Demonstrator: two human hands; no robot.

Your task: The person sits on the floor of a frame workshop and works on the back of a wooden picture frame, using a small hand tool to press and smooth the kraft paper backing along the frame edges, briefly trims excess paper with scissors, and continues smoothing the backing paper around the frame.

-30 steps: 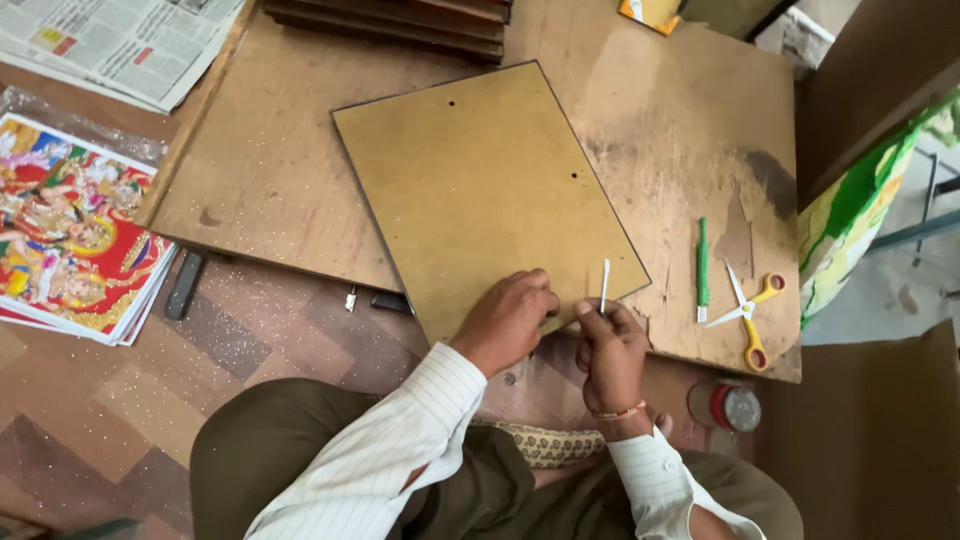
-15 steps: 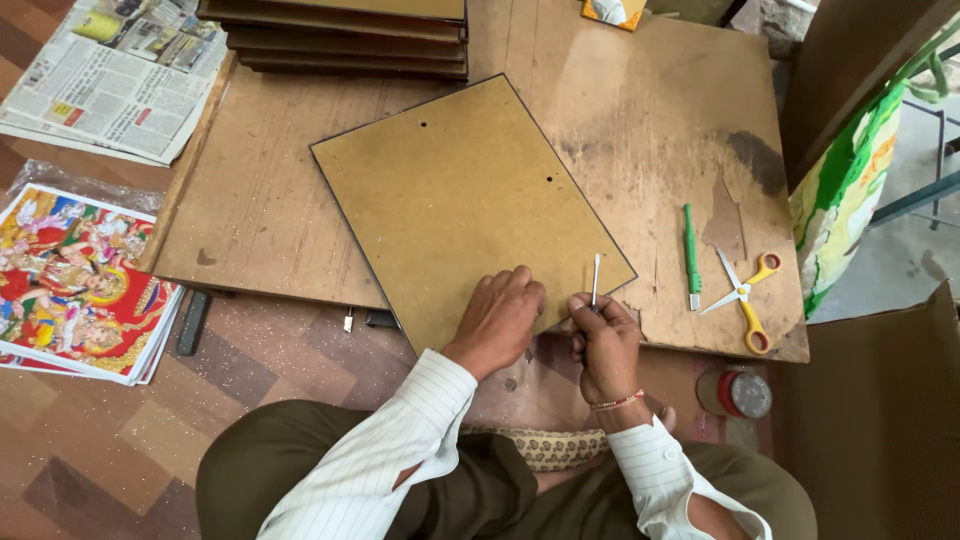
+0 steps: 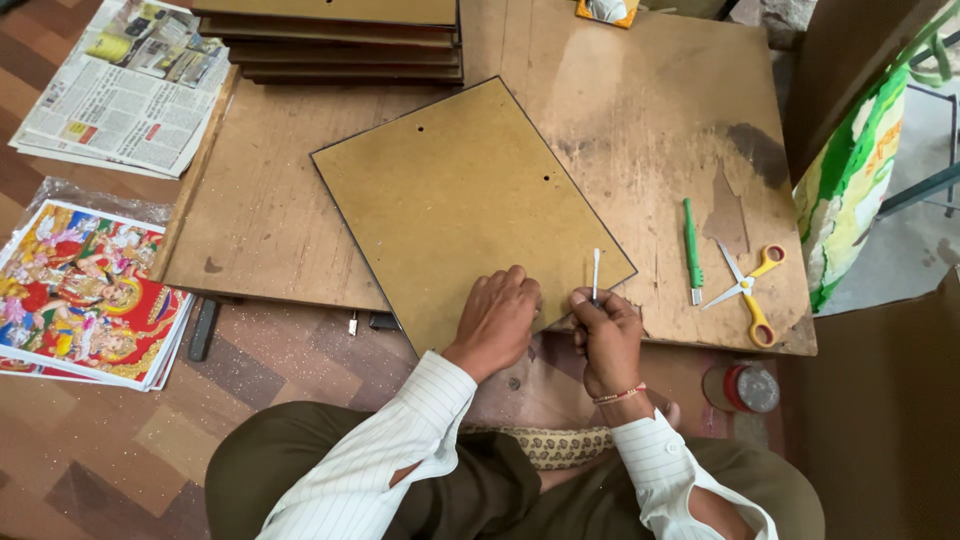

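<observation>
A brown rectangular backing board (image 3: 460, 195) with a thin dark edge lies face down at an angle on a low wooden work board (image 3: 620, 120). My left hand (image 3: 497, 318) presses flat on the backing board's near corner. My right hand (image 3: 605, 335) pinches a thin white stick-like tool (image 3: 596, 272) upright at the backing board's near right edge. A red thread bracelet circles my right wrist.
Yellow-handled scissors (image 3: 748, 290) and a green-handled tool (image 3: 691, 250) lie to the right on the work board. A stack of similar boards (image 3: 340, 40) sits at the back. Colourful prints (image 3: 85, 295) and newspaper (image 3: 125, 85) lie on the floor at left. A small red-rimmed tin (image 3: 745, 388) sits near my right knee.
The view has shifted, so the boards and prints sit lower in frame. Both hands stay at the backing board's near corner, the white tool still upright.
</observation>
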